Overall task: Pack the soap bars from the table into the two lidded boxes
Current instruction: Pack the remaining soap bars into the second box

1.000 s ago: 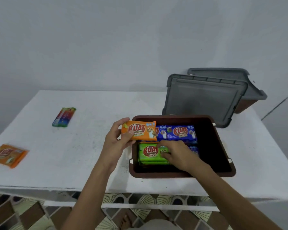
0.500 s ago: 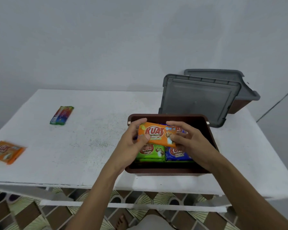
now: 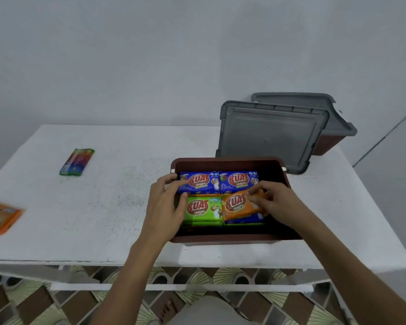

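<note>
Orange soap bar (image 3: 237, 205) is pinched at its right end by the right grip (image 3: 274, 202), lying on a lower blue bar (image 3: 244, 222) at the near right of the brown box (image 3: 227, 159). The left grip (image 3: 167, 207) is loose, its fingertips on the far-left blue bar (image 3: 197, 182) and its thumb by the green bar (image 3: 202, 209). A grey lid (image 3: 267, 137) leans behind the box. Near the left edge of the counter (image 3: 103, 219) lie a second orange bar (image 3: 0, 216) and a rainbow bar (image 3: 76, 161).

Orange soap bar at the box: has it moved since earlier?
Yes. The orange bar went right and down, from the left rim of the brown box into its front right, beside the green bar.
</note>
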The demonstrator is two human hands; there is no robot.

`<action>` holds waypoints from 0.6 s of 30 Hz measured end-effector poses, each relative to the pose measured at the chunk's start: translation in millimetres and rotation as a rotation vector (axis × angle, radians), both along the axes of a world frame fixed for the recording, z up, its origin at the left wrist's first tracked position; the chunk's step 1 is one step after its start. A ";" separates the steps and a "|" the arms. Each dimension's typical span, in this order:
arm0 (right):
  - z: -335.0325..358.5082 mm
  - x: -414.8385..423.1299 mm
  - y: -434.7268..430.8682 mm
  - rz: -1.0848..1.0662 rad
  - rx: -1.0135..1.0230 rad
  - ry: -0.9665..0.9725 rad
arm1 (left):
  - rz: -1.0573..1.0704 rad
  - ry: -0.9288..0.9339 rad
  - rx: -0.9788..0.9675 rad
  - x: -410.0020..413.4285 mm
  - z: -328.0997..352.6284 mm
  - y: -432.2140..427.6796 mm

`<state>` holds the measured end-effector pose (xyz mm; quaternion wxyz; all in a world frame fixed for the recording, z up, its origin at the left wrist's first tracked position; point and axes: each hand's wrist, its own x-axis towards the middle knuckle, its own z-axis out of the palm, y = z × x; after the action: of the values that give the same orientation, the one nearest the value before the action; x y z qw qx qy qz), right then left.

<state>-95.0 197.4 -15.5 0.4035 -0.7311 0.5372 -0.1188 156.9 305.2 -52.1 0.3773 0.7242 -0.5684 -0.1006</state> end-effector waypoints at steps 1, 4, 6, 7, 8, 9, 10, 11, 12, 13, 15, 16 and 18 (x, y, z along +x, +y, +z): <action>-5.2 3.5 1.5 -0.002 -0.035 0.080 | 0.004 0.002 0.003 -0.1 -0.2 -0.2; -15.5 7.9 7.2 0.063 -0.143 0.314 | 0.010 0.019 0.002 -1.0 -1.4 -0.2; -15.8 7.6 8.4 0.097 -0.196 0.403 | 0.012 0.018 0.001 -1.1 -2.9 0.0; -13.9 7.7 9.1 0.110 -0.218 0.446 | 0.010 0.018 0.003 -1.1 -3.3 0.5; -12.2 8.5 9.5 0.118 -0.242 0.487 | 0.004 0.019 0.006 -0.9 -4.0 0.7; -10.0 10.1 10.0 0.122 -0.273 0.527 | -0.006 0.017 0.008 -0.5 -4.5 1.0; -7.4 13.4 11.0 0.118 -0.313 0.556 | -0.023 0.016 0.009 0.6 -5.1 1.6; -3.2 18.1 12.3 0.104 -0.362 0.565 | -0.046 0.018 0.004 1.9 -5.3 2.7; 2.0 25.0 12.8 0.088 -0.414 0.550 | -0.071 0.025 -0.006 3.9 -5.4 4.0; 7.9 33.1 12.7 0.081 -0.460 0.511 | -0.093 0.034 -0.017 6.8 -5.5 6.0; 20.1 55.2 10.0 0.108 -0.518 0.411 | -0.108 0.046 -0.046 17.4 -6.2 10.7; 25.4 68.6 7.6 0.135 -0.529 0.362 | -0.101 0.043 -0.060 25.6 -7.3 13.5; 32.3 99.2 2.2 0.192 -0.537 0.265 | -0.065 0.031 -0.059 48.2 -11.0 19.7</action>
<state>4.2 199.6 16.7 0.1318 -0.8681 0.4628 -0.1215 205.1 324.9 -63.1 0.4039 0.6923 -0.5884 -0.1070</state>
